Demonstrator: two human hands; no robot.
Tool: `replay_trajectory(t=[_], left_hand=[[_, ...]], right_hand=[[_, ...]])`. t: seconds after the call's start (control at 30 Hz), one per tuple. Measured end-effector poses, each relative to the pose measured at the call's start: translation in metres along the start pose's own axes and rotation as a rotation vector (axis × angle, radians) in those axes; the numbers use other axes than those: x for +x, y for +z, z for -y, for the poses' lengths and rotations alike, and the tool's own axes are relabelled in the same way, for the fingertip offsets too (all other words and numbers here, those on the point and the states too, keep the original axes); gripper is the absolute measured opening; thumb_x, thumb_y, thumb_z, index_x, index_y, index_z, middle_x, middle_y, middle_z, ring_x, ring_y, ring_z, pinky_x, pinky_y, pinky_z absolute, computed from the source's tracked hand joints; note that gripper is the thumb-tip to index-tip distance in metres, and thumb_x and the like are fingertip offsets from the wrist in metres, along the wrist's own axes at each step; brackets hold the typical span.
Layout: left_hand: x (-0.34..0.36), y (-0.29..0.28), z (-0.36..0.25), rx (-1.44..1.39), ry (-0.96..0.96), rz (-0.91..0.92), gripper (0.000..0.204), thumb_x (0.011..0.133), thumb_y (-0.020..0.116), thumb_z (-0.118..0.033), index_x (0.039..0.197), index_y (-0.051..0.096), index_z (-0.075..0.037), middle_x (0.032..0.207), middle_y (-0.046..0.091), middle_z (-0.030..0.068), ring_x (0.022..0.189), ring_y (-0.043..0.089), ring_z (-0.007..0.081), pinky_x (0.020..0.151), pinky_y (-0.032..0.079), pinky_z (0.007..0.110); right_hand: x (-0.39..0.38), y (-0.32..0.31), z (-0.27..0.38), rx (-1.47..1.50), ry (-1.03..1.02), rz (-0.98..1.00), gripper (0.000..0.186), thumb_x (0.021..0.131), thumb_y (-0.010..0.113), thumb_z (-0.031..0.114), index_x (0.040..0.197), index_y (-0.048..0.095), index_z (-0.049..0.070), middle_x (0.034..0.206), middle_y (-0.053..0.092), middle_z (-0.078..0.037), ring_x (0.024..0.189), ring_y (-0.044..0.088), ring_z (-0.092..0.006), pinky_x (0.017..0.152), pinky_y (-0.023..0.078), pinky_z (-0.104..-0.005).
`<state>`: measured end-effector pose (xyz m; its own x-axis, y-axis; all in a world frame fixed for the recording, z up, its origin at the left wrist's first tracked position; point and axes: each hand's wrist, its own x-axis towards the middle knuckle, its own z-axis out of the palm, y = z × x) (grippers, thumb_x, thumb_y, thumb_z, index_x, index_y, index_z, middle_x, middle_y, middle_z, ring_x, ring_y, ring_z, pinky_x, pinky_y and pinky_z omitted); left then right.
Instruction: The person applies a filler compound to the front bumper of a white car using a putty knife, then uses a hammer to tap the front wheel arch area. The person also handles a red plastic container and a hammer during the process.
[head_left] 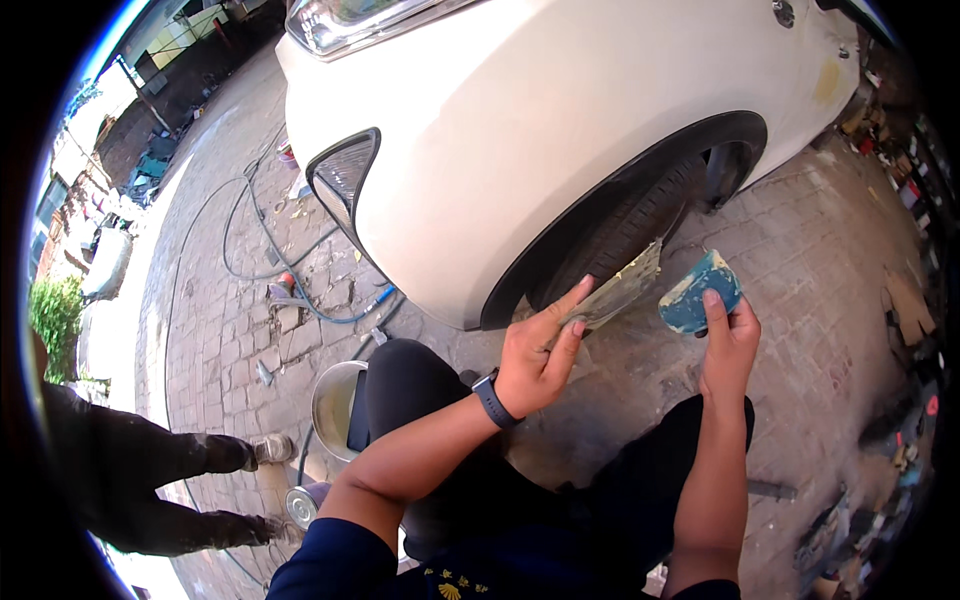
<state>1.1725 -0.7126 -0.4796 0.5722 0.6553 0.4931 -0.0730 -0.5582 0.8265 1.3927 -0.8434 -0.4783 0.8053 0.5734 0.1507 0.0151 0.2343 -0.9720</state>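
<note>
My left hand (535,360), with a dark watch on its wrist, grips a flat, scraped-looking mixing plate (622,292) between thumb and fingers. Pale yellowish putty is smeared along the plate's far edge. In my right hand (731,345) is a blue putty spreader (702,296) with a rounded outline, crusted with pale putty. The spreader is just right of the plate, with a small gap between them. Both tools are held in front of the white car's (470,130) front wheel (640,225) and its black arch trim (545,225).
A round metal bucket (328,410) stands beside my left knee, with a can (300,508) nearer me. A hose (235,225) winds over the brick paving. Another person's legs (190,465) are at the left. Mixed clutter (905,330) lines the right side.
</note>
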Motion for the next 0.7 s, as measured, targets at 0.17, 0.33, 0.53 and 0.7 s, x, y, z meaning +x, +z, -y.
replay_trajectory(t=[0.17,0.33,0.53,0.7], left_hand=[[-0.007,-0.003,0.014,-0.010,-0.066,0.098,0.036,0.109,0.053,-0.013,0.141,0.061,0.002,0.095,0.073,0.0093,0.084,0.062,0.0100,0.080,0.051,0.026],[-0.017,0.002,0.010,-0.090,-0.089,0.117,0.035,0.107,0.056,-0.010,0.138,0.063,0.002,0.102,0.075,0.0130,0.089,0.068,0.0139,0.083,0.052,0.028],[-0.020,0.005,0.016,-0.122,-0.134,0.126,0.034,0.107,0.054,-0.009,0.138,0.063,0.003,0.107,0.076,0.0123,0.092,0.067,0.0120,0.082,0.054,0.029],[-0.022,-0.002,0.029,-0.030,-0.169,0.295,0.032,0.107,0.058,-0.012,0.134,0.065,0.002,0.088,0.075,0.0100,0.078,0.068,0.0123,0.072,0.054,0.030]], right_hand=[[0.011,-0.005,0.001,0.320,0.024,-0.024,0.028,0.104,0.067,0.022,0.125,0.065,0.003,0.112,0.070,-0.002,0.098,0.066,-0.0114,0.088,0.052,-0.0285],[-0.016,0.035,-0.015,0.231,0.146,0.189,0.023,0.104,0.067,0.017,0.120,0.066,0.000,0.109,0.071,-0.003,0.096,0.064,-0.0075,0.087,0.052,-0.0268],[-0.036,0.051,-0.024,0.119,0.148,0.412,0.026,0.103,0.069,0.018,0.119,0.069,-0.002,0.103,0.074,-0.005,0.093,0.066,-0.0079,0.082,0.055,-0.0274],[-0.035,0.041,-0.012,-0.103,0.069,0.576,0.030,0.101,0.071,0.019,0.121,0.069,-0.003,0.100,0.076,-0.008,0.091,0.068,-0.0092,0.080,0.056,-0.0292]])
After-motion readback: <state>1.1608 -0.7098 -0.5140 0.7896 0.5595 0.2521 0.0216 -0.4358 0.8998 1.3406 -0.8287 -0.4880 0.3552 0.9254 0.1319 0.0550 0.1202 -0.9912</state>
